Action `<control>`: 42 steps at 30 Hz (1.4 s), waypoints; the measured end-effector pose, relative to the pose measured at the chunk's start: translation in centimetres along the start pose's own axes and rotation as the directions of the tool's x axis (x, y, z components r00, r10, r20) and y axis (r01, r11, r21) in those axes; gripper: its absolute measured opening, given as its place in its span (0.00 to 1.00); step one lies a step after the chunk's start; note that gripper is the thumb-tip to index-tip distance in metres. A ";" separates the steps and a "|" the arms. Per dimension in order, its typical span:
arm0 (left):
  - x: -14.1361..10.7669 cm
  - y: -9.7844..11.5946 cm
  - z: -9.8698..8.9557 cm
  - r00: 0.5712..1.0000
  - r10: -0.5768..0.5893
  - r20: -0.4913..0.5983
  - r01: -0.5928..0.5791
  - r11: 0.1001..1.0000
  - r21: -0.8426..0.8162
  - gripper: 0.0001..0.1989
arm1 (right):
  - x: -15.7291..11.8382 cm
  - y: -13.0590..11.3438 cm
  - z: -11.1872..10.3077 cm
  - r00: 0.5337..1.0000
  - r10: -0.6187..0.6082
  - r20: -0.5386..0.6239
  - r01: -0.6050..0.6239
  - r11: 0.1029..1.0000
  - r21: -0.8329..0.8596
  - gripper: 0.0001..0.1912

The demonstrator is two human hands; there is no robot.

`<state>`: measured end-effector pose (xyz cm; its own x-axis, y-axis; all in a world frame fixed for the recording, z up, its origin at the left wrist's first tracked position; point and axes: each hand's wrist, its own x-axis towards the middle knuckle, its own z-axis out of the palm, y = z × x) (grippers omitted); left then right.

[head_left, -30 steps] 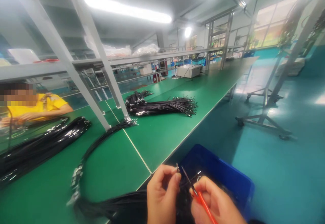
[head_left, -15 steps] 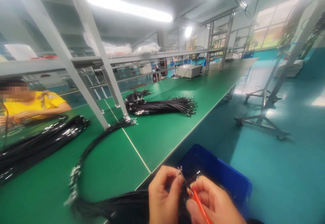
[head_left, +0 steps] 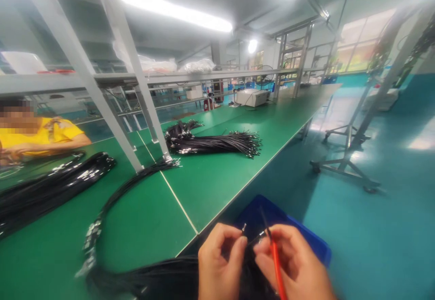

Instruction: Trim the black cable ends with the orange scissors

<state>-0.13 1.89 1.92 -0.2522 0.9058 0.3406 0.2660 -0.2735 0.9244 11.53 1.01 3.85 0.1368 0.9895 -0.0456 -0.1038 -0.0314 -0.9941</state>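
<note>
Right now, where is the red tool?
In the head view, the red tool is in the right hand, beside the blue bin.

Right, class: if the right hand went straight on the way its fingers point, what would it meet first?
Probably the left hand, or the small metal-tipped piece it pinches; the right hand points across towards both. Depth is unclear, so it could pass beyond them.
</note>
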 end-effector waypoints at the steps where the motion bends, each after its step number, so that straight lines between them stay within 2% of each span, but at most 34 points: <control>1: -0.1 0.0 0.1 1.000 0.007 -0.005 -0.007 1.000 0.005 0.06 | 0.2 -0.2 0.3 0.996 -0.049 -0.076 0.051 0.998 0.030 0.18; 3: -0.3 0.1 0.3 1.000 0.001 -0.027 -0.001 1.000 -0.002 0.06 | 0.7 -0.5 1.0 0.978 -0.129 -0.167 0.141 0.988 0.062 0.17; 5: -0.6 0.2 0.5 1.000 -0.004 -0.020 0.004 1.000 -0.007 0.06 | 1.1 -0.5 1.6 0.963 -0.191 -0.189 0.201 0.979 0.035 0.14; 8: -0.9 0.4 0.7 1.000 -0.015 -0.009 0.015 1.000 -0.001 0.06 | 1.3 -0.1 2.1 0.955 -0.229 -0.190 0.226 0.973 -0.040 0.11; 11: -1.0 0.7 0.6 0.998 -0.056 0.005 0.056 0.998 -0.028 0.08 | 1.1 0.6 2.4 0.969 -0.183 -0.166 0.190 0.982 0.023 0.11; 14: -0.9 0.9 0.3 0.989 -0.142 0.038 0.145 0.983 -0.111 0.09 | 0.9 0.9 2.5 0.992 -0.075 -0.098 0.089 0.985 0.145 0.13; 17: -0.4 0.7 -0.1 0.959 -0.247 0.137 0.274 0.931 -0.240 0.09 | 0.9 0.8 2.5 0.999 0.014 -0.046 -0.003 0.972 0.237 0.15; 20: 0.3 0.3 -0.4 0.931 -0.306 0.202 0.358 0.877 -0.321 0.10 | 1.1 0.6 2.2 0.997 0.035 -0.074 -0.012 0.959 0.285 0.17; 23: 0.7 0.2 -0.5 0.915 -0.350 0.201 0.402 0.828 -0.390 0.11 | 1.2 0.4 1.9 0.991 0.019 -0.133 0.018 0.962 0.273 0.17; 27: 0.6 0.4 -0.5 0.903 -0.372 0.213 0.429 0.779 -0.458 0.13 | 1.3 -0.2 1.7 0.990 0.022 -0.140 0.021 0.954 0.298 0.17; 32: 0.7 0.3 -1.1 0.875 -0.341 0.343 0.475 0.739 -0.478 0.14 | 1.3 -0.8 1.7 0.993 0.072 -0.098 -0.034 0.939 0.343 0.18; 36: 0.9 0.3 -1.4 0.847 -0.363 0.388 0.524 0.688 -0.501 0.13 | 1.2 -0.9 1.9 0.992 0.095 -0.079 -0.064 0.941 0.331 0.19; 39: 0.9 0.1 -1.3 0.845 -0.372 0.383 0.525 0.710 -0.469 0.12 | 1.1 -0.9 1.9 0.993 0.090 -0.081 -0.058 0.942 0.330 0.19; 42: 0.7 0.1 -1.0 0.886 -0.332 0.323 0.437 0.831 -0.345 0.11 | 1.3 -0.9 1.8 0.993 0.087 -0.079 -0.053 0.933 0.357 0.19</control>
<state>-1.25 2.16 2.38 -0.0107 0.9981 -0.0602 -0.2100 0.0567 0.9761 10.04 2.53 4.81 0.2051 0.9687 -0.1399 -0.4555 -0.0320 -0.8897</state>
